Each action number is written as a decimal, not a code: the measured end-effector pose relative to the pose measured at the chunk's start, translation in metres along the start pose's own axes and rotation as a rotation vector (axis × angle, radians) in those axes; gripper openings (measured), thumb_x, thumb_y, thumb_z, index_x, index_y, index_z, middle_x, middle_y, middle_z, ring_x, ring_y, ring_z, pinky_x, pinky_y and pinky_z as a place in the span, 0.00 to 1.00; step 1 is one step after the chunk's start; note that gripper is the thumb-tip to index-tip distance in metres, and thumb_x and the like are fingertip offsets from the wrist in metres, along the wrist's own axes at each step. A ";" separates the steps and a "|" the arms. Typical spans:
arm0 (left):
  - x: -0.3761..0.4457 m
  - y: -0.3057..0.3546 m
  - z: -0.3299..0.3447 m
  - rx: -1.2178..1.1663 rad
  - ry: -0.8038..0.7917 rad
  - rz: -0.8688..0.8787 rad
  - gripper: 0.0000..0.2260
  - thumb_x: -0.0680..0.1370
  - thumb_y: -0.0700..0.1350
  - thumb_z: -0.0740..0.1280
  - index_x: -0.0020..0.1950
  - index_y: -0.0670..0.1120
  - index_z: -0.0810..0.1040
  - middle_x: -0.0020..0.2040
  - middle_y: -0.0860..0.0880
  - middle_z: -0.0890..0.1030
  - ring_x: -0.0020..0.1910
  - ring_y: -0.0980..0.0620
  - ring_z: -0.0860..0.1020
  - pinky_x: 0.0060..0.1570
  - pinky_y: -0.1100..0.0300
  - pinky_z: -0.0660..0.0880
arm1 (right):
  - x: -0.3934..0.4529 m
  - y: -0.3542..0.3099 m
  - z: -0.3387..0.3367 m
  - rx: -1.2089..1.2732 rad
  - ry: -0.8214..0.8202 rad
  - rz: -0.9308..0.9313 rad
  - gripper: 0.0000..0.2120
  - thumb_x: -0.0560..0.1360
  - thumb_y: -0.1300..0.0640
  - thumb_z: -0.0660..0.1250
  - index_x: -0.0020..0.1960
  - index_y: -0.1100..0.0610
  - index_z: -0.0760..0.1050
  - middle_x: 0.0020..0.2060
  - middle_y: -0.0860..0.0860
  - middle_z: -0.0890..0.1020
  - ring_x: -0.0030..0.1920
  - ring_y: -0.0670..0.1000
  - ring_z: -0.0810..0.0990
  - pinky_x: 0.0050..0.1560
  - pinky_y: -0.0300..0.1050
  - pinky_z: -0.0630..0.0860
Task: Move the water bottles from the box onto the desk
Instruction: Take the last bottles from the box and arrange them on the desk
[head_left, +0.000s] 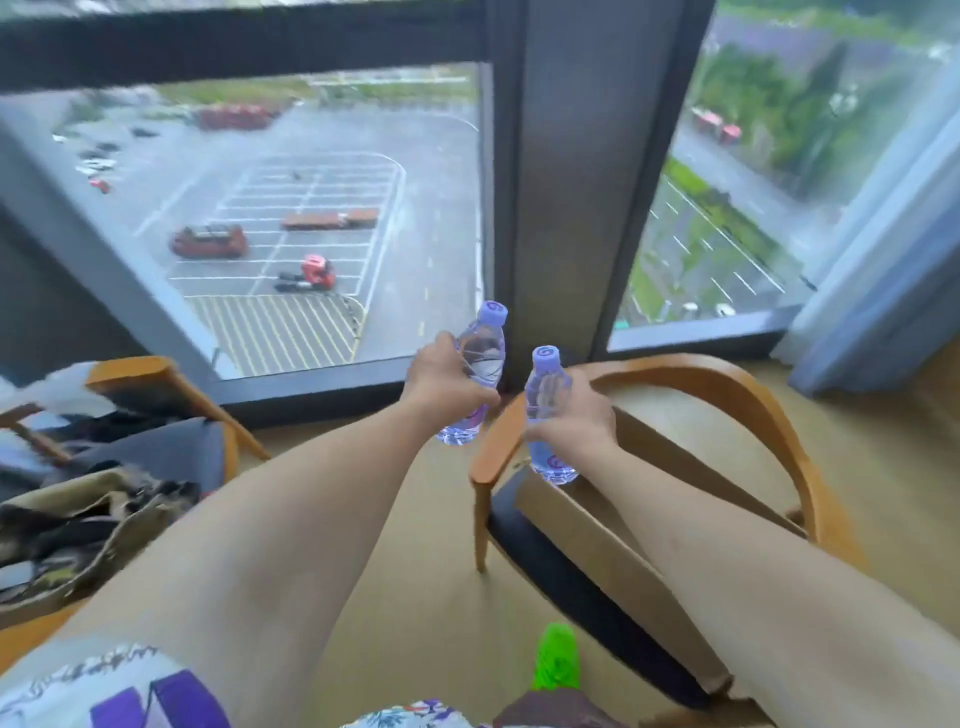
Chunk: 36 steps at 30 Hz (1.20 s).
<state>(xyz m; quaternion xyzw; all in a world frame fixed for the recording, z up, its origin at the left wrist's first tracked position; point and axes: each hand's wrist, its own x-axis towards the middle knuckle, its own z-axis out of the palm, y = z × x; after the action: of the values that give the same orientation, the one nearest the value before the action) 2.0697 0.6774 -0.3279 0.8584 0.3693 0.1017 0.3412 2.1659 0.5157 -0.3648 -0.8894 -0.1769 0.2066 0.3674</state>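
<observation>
Gripped at mid-body near frame centre, one small water bottle (479, 374) is held by the left hand (445, 382), another bottle (546, 415) by the right hand (574, 415) above the box (613, 551); both are judged light, smooth, slightly squashable.

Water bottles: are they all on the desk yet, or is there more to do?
Not yet. Two are out of the cardboard box on the chair: the left hand grips one water bottle, the right hand grips another bottle. No desk shows here, so putting them down is left. What remains inside the box is hidden.
</observation>
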 end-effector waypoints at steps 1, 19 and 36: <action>-0.010 -0.014 -0.024 -0.016 0.049 -0.017 0.28 0.57 0.52 0.80 0.51 0.48 0.71 0.43 0.53 0.77 0.45 0.49 0.79 0.39 0.57 0.74 | -0.012 -0.019 0.012 0.008 -0.020 -0.047 0.30 0.55 0.51 0.78 0.51 0.50 0.65 0.41 0.47 0.77 0.45 0.55 0.78 0.34 0.44 0.69; -0.339 -0.308 -0.338 -0.016 0.828 -0.651 0.34 0.56 0.55 0.82 0.55 0.47 0.71 0.52 0.48 0.79 0.51 0.45 0.78 0.46 0.55 0.75 | -0.302 -0.296 0.320 -0.070 -0.592 -0.843 0.33 0.52 0.47 0.82 0.49 0.49 0.67 0.42 0.46 0.79 0.40 0.47 0.77 0.36 0.44 0.73; -0.646 -0.503 -0.487 -0.052 1.386 -1.297 0.30 0.55 0.53 0.78 0.51 0.48 0.71 0.48 0.50 0.78 0.47 0.46 0.79 0.44 0.55 0.78 | -0.647 -0.446 0.593 -0.155 -1.304 -1.350 0.36 0.53 0.47 0.83 0.53 0.45 0.63 0.41 0.40 0.74 0.46 0.51 0.77 0.42 0.45 0.73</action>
<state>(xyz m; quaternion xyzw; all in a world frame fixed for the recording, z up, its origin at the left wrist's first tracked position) 1.1215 0.7203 -0.2465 0.2266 0.8920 0.3873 0.0551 1.2473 0.8560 -0.2698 -0.3295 -0.8391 0.3946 0.1779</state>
